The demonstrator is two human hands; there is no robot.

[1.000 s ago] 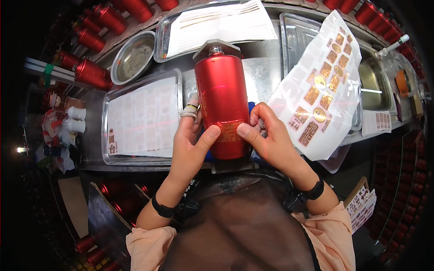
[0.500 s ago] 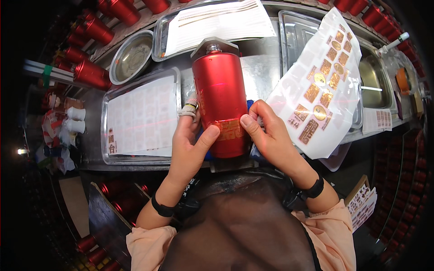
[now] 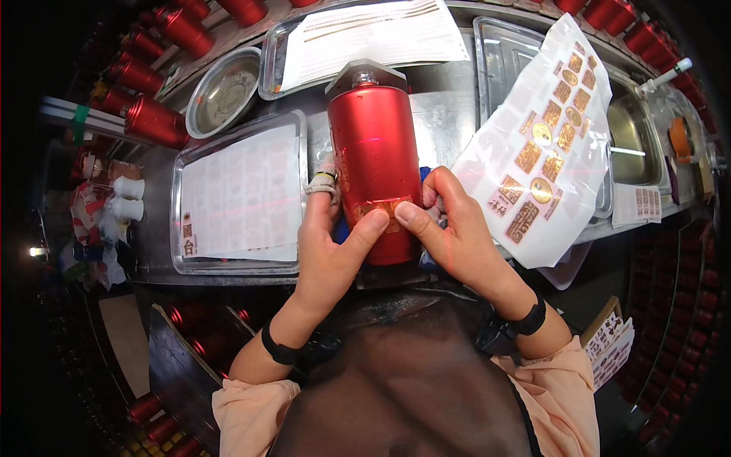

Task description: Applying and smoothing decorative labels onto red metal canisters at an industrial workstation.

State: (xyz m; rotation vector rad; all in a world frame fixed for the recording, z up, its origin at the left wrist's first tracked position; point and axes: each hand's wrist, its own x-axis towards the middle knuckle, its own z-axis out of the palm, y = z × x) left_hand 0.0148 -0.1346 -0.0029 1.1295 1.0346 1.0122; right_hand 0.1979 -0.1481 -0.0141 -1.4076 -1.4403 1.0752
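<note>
A glossy red bottle (image 3: 373,152) with a clear neck lies tilted in front of me, its base toward me. A gold decal (image 3: 375,206) sits on its side near the base. My left hand (image 3: 329,244) wraps the bottle's left side, thumb pressed on the decal. A pale cover with a band shows on one of its fingers. From the other side my right hand (image 3: 463,232) grips the bottle, its thumb lying on the decal close to the left one. The other fingers are partly hidden. Blue cloth shows behind the bottle.
Left of the bottle is a metal tray (image 3: 303,160) with white sheets. Behind it stands a round metal bowl (image 3: 199,99). On the right lies a decal sheet (image 3: 487,164) with gold pieces, next to a basin (image 3: 661,152). Red bottles (image 3: 154,122) line the back left.
Both thumbs have slid inward over the decal and now almost meet, covering more of it. The bottle has shifted slightly to the right in view.
</note>
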